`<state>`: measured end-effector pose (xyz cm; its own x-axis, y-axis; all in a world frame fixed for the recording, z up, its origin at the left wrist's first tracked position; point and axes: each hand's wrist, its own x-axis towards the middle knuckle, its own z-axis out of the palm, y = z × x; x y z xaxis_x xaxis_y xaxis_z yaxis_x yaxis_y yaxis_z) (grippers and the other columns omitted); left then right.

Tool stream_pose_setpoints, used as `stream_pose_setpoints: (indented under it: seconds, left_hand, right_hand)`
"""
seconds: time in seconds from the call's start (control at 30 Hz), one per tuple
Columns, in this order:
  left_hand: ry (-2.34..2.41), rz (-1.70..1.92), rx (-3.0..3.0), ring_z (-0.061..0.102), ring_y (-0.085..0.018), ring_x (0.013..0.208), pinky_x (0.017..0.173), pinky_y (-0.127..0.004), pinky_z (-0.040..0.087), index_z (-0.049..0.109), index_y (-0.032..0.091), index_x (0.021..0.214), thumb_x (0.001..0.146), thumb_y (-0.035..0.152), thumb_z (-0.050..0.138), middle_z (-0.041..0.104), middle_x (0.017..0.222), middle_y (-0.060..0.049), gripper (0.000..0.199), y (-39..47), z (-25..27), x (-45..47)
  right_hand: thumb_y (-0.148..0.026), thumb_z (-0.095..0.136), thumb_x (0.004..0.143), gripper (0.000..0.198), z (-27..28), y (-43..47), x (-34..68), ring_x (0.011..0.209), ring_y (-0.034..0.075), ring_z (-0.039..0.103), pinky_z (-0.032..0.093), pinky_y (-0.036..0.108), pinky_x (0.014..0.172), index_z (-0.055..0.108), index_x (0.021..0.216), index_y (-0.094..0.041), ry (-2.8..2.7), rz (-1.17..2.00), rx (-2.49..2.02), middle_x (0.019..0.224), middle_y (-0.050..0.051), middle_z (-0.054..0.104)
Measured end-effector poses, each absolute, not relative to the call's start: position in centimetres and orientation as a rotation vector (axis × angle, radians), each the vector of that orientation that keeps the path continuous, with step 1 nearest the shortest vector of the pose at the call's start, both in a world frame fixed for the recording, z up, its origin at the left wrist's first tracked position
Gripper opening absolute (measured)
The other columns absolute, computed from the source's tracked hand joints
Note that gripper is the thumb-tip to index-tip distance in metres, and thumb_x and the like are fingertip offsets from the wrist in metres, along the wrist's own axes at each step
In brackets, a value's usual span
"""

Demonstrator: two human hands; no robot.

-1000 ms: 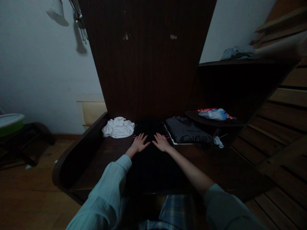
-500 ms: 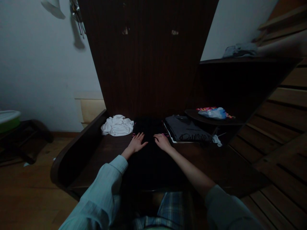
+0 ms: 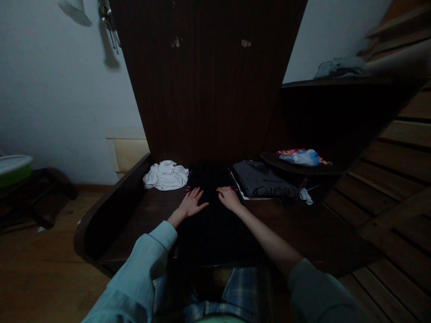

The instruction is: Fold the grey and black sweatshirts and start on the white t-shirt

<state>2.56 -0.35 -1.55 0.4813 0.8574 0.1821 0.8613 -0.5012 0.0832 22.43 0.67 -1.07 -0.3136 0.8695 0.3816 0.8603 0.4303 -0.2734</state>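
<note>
A black garment (image 3: 215,233) lies spread on the dark wooden bench top (image 3: 134,224) in front of me, with bits of pink at its edges near my fingers. Its exact kind is too dark to make out. My left hand (image 3: 190,204) rests flat on its left side, fingers stretched and thumb apart. On the right side lies my right hand (image 3: 229,198), palm down with the fingers extended. Neither hand grips anything. To the left is a crumpled white cloth (image 3: 165,175). A folded dark grey garment with lettering (image 3: 262,179) sits to the right, over something white.
A small shelf (image 3: 274,160) at the right holds a blue-white plastic bag (image 3: 301,158) and something colourful. Grey cloth (image 3: 340,67) lies on the upper ledge. Wooden slats (image 3: 397,166) stand at far right. A green basin (image 3: 15,172) rests on a dark stool (image 3: 37,197) at left.
Both hands stay in nearly the same place on the black garment. The view has shifted very slightly.
</note>
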Motion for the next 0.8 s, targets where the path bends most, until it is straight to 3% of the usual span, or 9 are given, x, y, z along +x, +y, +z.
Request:
stream_pose_setpoints:
  seconds: [0.23, 0.37, 0.53, 0.67, 0.8]
  left_hand:
    - [-1.488, -0.551, -2.661, 0.044, -0.024, 0.115, 0.098, -0.038, 0.032, 0.046, 0.011, 0.121, 0.084, 0.042, 0.038, 0.050, 0.122, -0.015, 0.049, -1.5, -0.3, 2.2]
    - [-1.487, -0.471, -2.782, 0.038, -0.027, 0.120, 0.098, -0.041, 0.032, 0.043, 0.008, 0.123, 0.082, 0.045, 0.042, 0.043, 0.129, -0.018, 0.056, -5.3, 0.3, 0.7]
    - [-1.384, -0.474, -2.934, 0.034, -0.024, 0.123, 0.098, -0.042, 0.034, 0.034, 0.019, 0.130, 0.081, 0.049, 0.041, 0.034, 0.137, -0.013, 0.058, -13.4, -0.1, -2.6]
    - [-1.357, -0.546, -2.930, 0.031, -0.025, 0.125, 0.097, -0.043, 0.036, 0.029, 0.022, 0.132, 0.078, 0.048, 0.048, 0.031, 0.138, -0.010, 0.063, -17.7, -0.9, -4.0]
    - [-1.458, -0.712, -2.802, 0.038, -0.022, 0.121, 0.096, -0.040, 0.039, 0.038, 0.025, 0.127, 0.082, 0.037, 0.046, 0.041, 0.133, -0.007, 0.047, -18.6, -1.7, -3.8]
  right_hand:
    - [-0.016, 0.045, 0.079, 0.035, -0.9, 0.5, 23.3, 0.118, 0.020, 0.042, 0.033, 0.037, 0.099, 0.054, 0.113, -0.013, -2.326, 0.166, -1.402, 0.124, 0.011, 0.050]
    - [-0.030, 0.055, 0.076, 0.041, -0.5, -3.1, 25.7, 0.118, 0.022, 0.041, 0.033, 0.041, 0.099, 0.051, 0.116, -0.019, -2.363, 0.391, -1.270, 0.127, 0.011, 0.047]
    - [-0.039, 0.052, 0.078, 0.041, -1.7, -12.4, 29.3, 0.119, 0.021, 0.040, 0.035, 0.041, 0.098, 0.051, 0.115, -0.023, -2.271, 0.455, -1.159, 0.128, 0.008, 0.047]
    - [-0.038, 0.053, 0.078, 0.043, -3.2, -17.4, 31.3, 0.120, 0.022, 0.039, 0.035, 0.042, 0.099, 0.049, 0.119, -0.024, -2.339, 0.368, -1.174, 0.128, 0.007, 0.047]
    - [-0.028, 0.041, 0.086, 0.033, -4.1, -18.5, 31.9, 0.118, 0.018, 0.042, 0.039, 0.037, 0.098, 0.051, 0.117, -0.026, -2.264, 0.286, -1.210, 0.125, 0.003, 0.050]
